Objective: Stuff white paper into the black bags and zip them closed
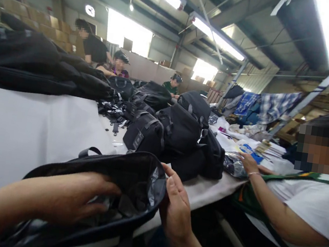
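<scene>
A black fabric bag (134,160) lies in front of me with its wide mouth facing up toward me; a webbing loop sticks up from its far edge. My left hand (88,198) reaches into the mouth, fingers apart, and I see nothing held in them. Dark folded material and a shiny silvery patch show inside the bag. At the right end of the rim, my right hand (176,199) pinches the bag's edge between thumb and fingers. The bag's lower part runs out of view.
Finished-looking black bags (178,130) are heaped beyond, beside loose buckles and straps (117,118). A large pile of black fabric (38,59) sits at the left on the white table (27,128). A co-worker (294,205) handles a plastic-wrapped item (235,165) close on the right.
</scene>
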Action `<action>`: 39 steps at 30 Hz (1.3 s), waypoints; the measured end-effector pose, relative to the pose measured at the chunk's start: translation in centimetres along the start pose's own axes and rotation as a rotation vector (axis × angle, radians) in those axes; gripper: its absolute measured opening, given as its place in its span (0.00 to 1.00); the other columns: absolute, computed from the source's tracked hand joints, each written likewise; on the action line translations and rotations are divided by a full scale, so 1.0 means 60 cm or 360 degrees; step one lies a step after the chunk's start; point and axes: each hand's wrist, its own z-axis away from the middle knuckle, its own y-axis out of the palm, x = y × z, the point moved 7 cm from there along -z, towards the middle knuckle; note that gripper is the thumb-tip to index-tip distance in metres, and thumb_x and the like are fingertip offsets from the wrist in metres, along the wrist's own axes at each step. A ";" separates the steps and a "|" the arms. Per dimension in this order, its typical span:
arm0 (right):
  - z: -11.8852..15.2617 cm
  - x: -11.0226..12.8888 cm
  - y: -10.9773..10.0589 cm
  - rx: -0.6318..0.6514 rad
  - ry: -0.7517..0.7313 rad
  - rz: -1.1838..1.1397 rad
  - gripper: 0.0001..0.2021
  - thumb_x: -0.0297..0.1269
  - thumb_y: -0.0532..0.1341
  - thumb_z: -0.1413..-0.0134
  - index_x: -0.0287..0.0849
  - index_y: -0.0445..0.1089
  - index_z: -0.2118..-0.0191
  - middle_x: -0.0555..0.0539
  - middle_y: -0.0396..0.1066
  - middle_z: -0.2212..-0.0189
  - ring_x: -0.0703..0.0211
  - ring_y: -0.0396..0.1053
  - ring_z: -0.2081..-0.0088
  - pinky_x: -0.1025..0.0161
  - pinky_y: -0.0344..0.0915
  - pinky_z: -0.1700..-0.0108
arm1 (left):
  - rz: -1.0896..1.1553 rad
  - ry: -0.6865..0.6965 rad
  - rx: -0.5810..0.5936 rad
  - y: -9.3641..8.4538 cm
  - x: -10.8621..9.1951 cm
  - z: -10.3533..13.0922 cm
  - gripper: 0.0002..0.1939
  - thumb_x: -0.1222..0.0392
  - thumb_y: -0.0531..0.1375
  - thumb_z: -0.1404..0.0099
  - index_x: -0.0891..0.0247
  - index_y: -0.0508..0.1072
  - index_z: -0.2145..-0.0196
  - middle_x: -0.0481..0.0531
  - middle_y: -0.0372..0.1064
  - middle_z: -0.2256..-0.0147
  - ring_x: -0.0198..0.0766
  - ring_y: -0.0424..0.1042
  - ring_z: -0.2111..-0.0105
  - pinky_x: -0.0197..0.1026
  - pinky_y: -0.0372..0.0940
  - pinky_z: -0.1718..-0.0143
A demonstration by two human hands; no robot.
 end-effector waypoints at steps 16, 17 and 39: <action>-0.007 -0.007 0.007 0.0417 -0.0244 0.0702 0.46 0.52 0.75 0.50 0.52 0.55 0.30 0.41 0.72 0.42 0.47 0.74 0.46 0.55 0.73 0.46 | -0.0677 0.0021 -0.1334 -0.027 -0.008 0.189 0.26 0.57 0.66 0.34 0.44 0.71 0.40 0.48 0.75 0.45 0.44 0.76 0.47 0.42 0.68 0.41; -0.012 -0.003 -0.009 0.0336 -0.0351 0.0903 0.43 0.54 0.74 0.49 0.51 0.58 0.31 0.40 0.72 0.42 0.46 0.75 0.48 0.54 0.74 0.49 | -0.0674 -0.0096 -0.1506 -0.037 0.007 0.217 0.25 0.58 0.65 0.33 0.45 0.70 0.40 0.49 0.74 0.44 0.45 0.74 0.46 0.44 0.66 0.38; -0.093 -0.011 -0.090 -0.0323 -0.0323 0.1611 0.29 0.59 0.74 0.70 0.44 0.77 0.63 0.43 0.77 0.54 0.34 0.71 0.47 0.45 0.64 0.43 | 0.1608 -0.0746 -0.1522 0.064 0.256 0.277 0.22 0.45 0.72 0.47 0.64 0.79 0.61 0.53 0.77 0.64 0.43 0.74 0.60 0.45 0.70 0.54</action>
